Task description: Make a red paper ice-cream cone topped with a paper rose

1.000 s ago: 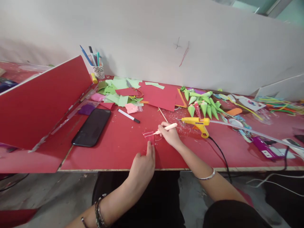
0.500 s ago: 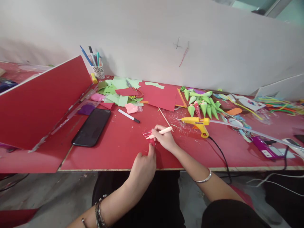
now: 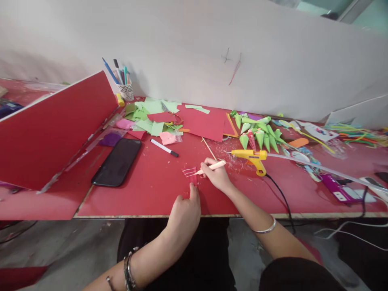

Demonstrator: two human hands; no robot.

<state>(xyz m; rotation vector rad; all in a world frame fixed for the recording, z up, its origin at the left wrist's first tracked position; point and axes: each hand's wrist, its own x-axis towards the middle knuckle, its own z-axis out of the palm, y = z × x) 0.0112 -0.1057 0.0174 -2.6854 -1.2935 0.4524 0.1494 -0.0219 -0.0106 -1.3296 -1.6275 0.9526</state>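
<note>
My right hand [image 3: 217, 174] is closed around a pale peach marker pen [image 3: 216, 165]. The pen's tip touches a small piece of red paper [image 3: 190, 173] that carries several white lines. My left hand [image 3: 185, 206] lies below the paper, its index finger stretched out and pressing the lower edge down; the other fingers are loosely curled, with nothing seen in them. Beyond my right hand lies a thin wooden stick [image 3: 208, 147]. A white marker with a black cap [image 3: 164, 148] rests up and left of the paper.
A black phone [image 3: 117, 163] lies left, beside a standing red board [image 3: 57, 133]. Green paper scraps [image 3: 151, 106] and a pen cup [image 3: 125, 92] are at the back. To the right are a yellow glue gun [image 3: 250, 155] with its cord, green paper cones [image 3: 260, 137] and a purple power strip [image 3: 338, 188].
My right hand and the pen have moved slightly right, showing more of the paper and its white lines. My left hand stays nearly in place, index finger still on the paper.
</note>
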